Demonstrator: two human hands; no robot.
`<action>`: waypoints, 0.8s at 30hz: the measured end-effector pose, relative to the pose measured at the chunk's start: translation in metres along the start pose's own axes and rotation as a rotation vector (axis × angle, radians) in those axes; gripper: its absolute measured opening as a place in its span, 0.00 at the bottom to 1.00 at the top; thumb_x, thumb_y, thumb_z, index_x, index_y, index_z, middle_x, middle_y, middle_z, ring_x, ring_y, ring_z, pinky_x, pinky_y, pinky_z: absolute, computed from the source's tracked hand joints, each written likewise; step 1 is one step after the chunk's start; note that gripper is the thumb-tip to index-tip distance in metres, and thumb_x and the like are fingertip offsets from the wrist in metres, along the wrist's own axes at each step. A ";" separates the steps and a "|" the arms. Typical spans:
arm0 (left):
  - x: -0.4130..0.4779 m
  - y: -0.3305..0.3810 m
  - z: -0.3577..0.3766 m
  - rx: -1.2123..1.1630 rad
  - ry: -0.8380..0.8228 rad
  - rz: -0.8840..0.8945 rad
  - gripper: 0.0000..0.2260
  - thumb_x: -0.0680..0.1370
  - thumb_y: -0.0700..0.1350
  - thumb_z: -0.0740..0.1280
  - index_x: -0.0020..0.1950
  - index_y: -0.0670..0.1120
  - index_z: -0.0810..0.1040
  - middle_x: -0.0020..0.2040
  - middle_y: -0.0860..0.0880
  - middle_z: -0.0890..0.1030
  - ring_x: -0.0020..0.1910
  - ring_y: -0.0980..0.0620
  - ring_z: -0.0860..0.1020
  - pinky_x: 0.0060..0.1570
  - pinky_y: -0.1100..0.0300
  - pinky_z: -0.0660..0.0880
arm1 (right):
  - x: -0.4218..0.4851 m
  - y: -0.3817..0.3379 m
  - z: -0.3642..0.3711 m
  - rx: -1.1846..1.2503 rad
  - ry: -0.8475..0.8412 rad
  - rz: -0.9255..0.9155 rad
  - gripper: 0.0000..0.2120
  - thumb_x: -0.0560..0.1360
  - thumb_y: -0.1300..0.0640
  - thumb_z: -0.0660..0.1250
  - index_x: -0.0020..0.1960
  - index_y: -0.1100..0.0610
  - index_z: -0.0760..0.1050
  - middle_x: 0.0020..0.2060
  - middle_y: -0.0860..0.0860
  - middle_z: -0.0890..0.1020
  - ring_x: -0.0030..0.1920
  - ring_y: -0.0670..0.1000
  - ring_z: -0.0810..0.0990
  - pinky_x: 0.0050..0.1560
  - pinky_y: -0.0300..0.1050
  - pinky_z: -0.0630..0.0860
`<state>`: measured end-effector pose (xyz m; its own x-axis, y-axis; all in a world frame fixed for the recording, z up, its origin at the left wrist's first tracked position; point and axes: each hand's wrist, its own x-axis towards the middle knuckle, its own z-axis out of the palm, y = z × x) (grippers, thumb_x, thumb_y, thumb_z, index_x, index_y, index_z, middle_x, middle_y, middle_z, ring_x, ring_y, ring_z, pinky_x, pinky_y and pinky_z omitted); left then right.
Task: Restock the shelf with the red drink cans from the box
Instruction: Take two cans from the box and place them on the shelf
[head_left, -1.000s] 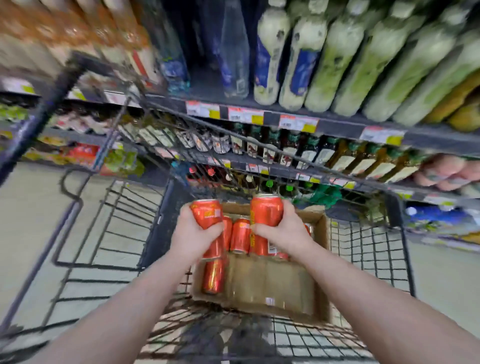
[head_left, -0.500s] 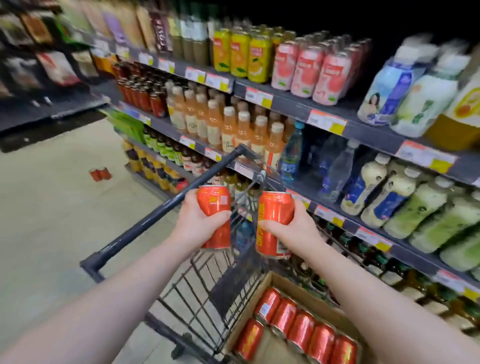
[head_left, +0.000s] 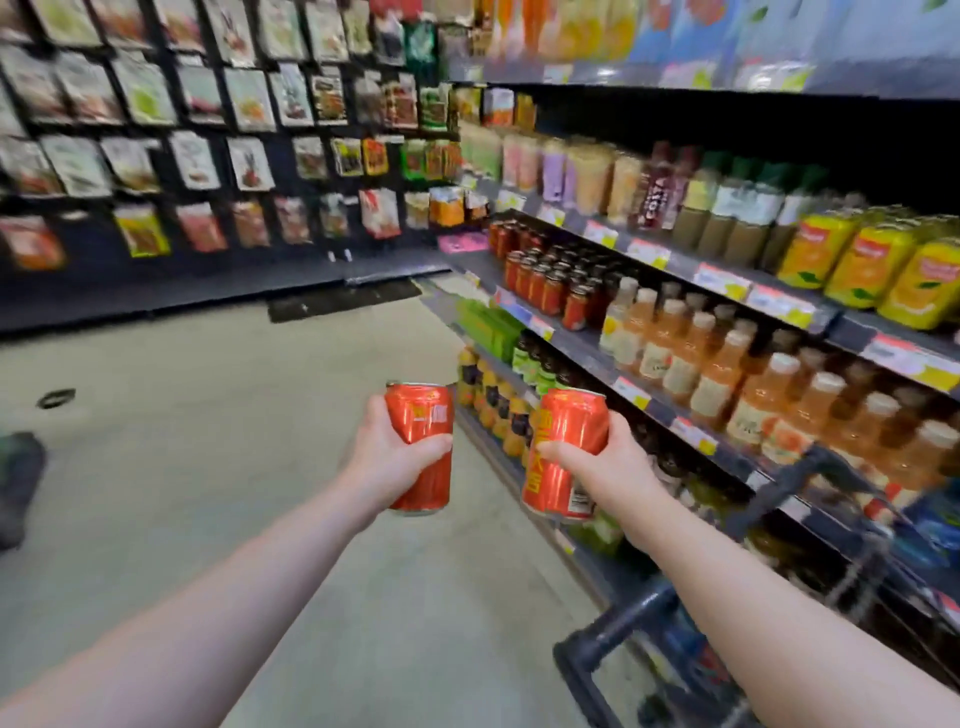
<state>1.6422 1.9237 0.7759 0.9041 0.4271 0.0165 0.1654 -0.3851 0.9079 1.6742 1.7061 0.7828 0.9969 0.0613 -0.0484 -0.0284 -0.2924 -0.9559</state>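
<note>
Standing to the right of both hands, the shelf (head_left: 727, 280) runs away along the aisle, with the cart handle (head_left: 623, 629) low beside it. The right hand (head_left: 618, 467), nearer the shelf, wraps the right red can (head_left: 566, 441); the left hand (head_left: 387, 457) wraps the left red can (head_left: 421, 421). Both cans are held roughly upright, clear of the shelf.

Both arms reach forward. The left hand (head_left: 387, 457) grips a red can (head_left: 421, 447) upright. The right hand (head_left: 613, 462) grips a second red can (head_left: 563, 452), which is tilted a little. The two cans are side by side and apart, above the pale floor (head_left: 208, 493).

Shelves (head_left: 649, 410) run along the right, carrying orange bottles (head_left: 691, 364) with yellow cans (head_left: 872, 265) on the level above. A dark cart handle (head_left: 623, 629) passes under the right forearm. Hanging packets (head_left: 208, 156) cover the far wall.
</note>
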 end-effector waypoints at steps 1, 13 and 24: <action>0.013 -0.008 -0.020 0.015 0.023 -0.007 0.23 0.68 0.49 0.74 0.55 0.49 0.66 0.49 0.48 0.75 0.49 0.46 0.74 0.48 0.56 0.70 | 0.008 -0.008 0.022 0.009 -0.012 -0.007 0.26 0.65 0.53 0.75 0.56 0.47 0.64 0.43 0.41 0.74 0.43 0.41 0.74 0.43 0.39 0.70; 0.162 -0.067 -0.110 -0.064 0.136 -0.052 0.29 0.64 0.49 0.75 0.61 0.50 0.66 0.46 0.52 0.74 0.46 0.48 0.74 0.47 0.56 0.71 | 0.142 -0.052 0.177 -0.021 -0.143 -0.016 0.28 0.63 0.50 0.76 0.57 0.46 0.64 0.46 0.42 0.75 0.44 0.41 0.76 0.36 0.37 0.70; 0.400 -0.073 -0.091 -0.030 0.119 -0.100 0.28 0.67 0.48 0.75 0.62 0.50 0.65 0.48 0.51 0.75 0.48 0.48 0.75 0.47 0.55 0.72 | 0.373 -0.070 0.256 -0.080 -0.159 -0.040 0.28 0.62 0.50 0.76 0.57 0.46 0.64 0.44 0.40 0.75 0.42 0.38 0.74 0.35 0.34 0.68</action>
<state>1.9558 2.1977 0.7541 0.8302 0.5568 -0.0266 0.2385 -0.3117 0.9198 2.0295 1.9934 0.7579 0.9729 0.2229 -0.0616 0.0238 -0.3615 -0.9321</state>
